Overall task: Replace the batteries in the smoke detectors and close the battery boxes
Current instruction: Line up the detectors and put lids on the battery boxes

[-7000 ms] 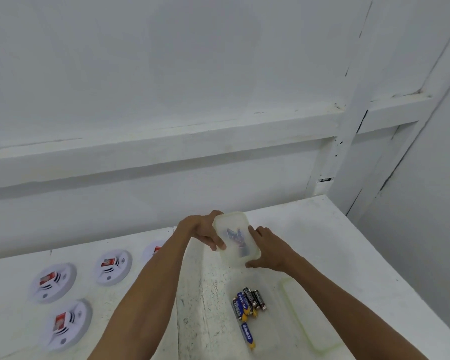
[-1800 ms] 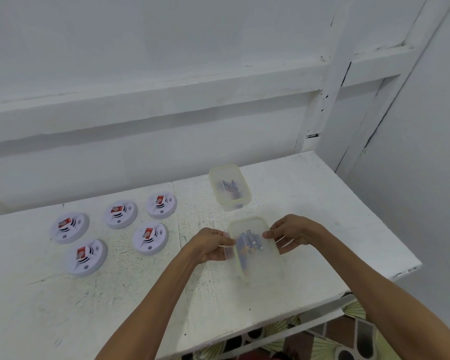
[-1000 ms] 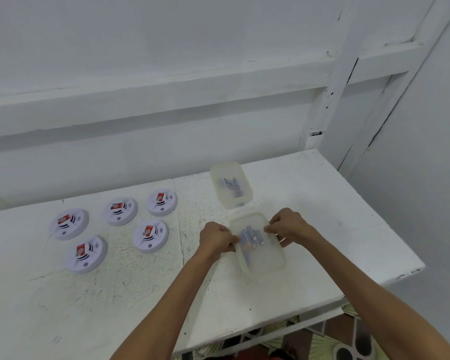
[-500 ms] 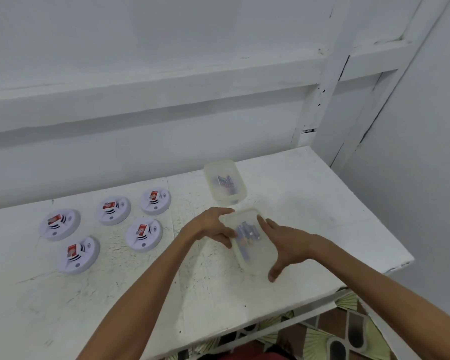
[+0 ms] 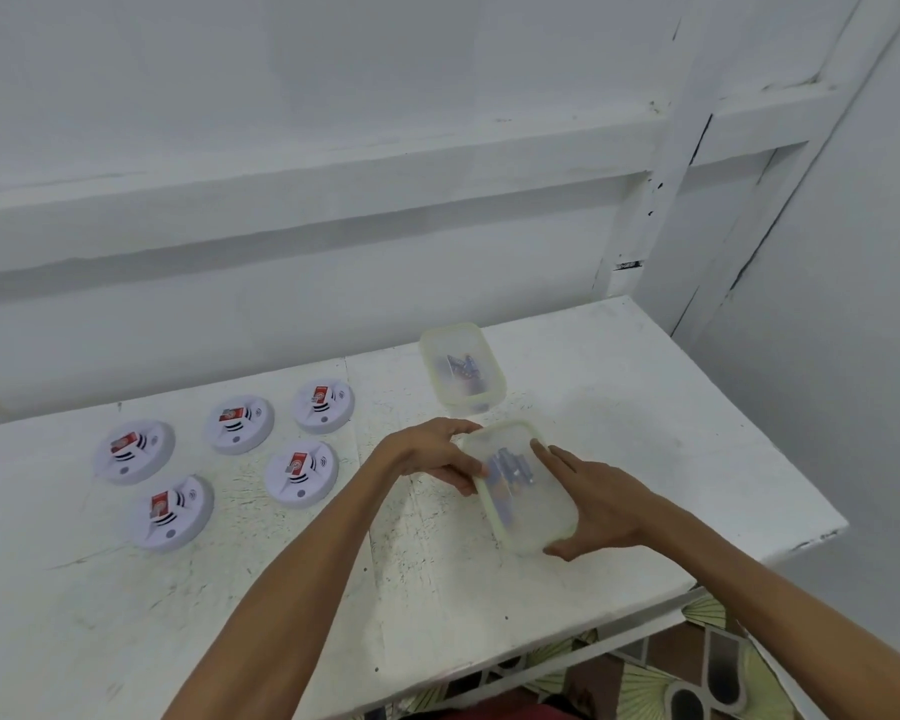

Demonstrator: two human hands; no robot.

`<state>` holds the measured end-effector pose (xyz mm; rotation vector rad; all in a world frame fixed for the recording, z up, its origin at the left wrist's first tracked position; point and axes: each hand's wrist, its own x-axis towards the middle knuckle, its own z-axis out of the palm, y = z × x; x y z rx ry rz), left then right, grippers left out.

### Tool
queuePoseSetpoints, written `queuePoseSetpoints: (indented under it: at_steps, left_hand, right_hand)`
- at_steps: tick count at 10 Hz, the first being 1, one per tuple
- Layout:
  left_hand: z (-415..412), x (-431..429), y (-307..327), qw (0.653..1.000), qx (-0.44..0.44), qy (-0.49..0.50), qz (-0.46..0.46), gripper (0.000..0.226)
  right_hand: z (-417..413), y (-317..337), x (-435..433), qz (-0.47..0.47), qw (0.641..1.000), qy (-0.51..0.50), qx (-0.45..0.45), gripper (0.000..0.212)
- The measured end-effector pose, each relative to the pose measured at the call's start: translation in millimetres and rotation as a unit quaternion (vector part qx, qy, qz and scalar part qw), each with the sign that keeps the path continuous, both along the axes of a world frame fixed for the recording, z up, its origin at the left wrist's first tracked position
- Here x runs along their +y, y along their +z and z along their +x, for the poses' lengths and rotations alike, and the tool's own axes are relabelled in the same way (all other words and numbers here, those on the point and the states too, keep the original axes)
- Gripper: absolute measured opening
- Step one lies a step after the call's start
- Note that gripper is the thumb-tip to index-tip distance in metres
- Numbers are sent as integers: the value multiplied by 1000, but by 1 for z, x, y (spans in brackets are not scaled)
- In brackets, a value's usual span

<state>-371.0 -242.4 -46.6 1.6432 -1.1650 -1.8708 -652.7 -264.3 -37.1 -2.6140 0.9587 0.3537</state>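
We had the translucent rectangular lidded plastic battery box (image 5: 533, 511) over the white worktop (image 5: 489, 615), right of 5 round white smoke detectors (image 5: 301, 472): left grip (image 5: 432, 454) curled round its far-left edge, right grip (image 5: 601, 504) clamped on its near-right side. Probably light, slick, flexy; hold the rims.

White-painted worktop (image 5: 619, 366) standing in the corner of a white room.
The back wall (image 5: 333, 70) is running behind its far edge, with a horizontal ledge (image 5: 281, 200) crossing it and casting a soft shadow below. A cracked upright post (image 5: 671, 148) is rising beyond the far right corner, meeting the side wall (image 5: 853, 330). The worktop's paint is showing scuffs and scratches. Below its near right edge, a floor (image 5: 645, 683) patterned with pale green fans is showing.
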Motion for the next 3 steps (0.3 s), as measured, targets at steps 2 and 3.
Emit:
queuePoseSetpoints:
  at_steps: [2, 3]
  left_hand:
    - [-4, 46, -4, 994, -24, 85, -58, 82]
    - [2, 112, -4, 992, -36, 99, -69, 56]
  right_hand:
    - [-4, 13, 33, 72, 991, -112, -32, 138]
    - [-20, 61, 42, 49, 986, -155, -40, 116]
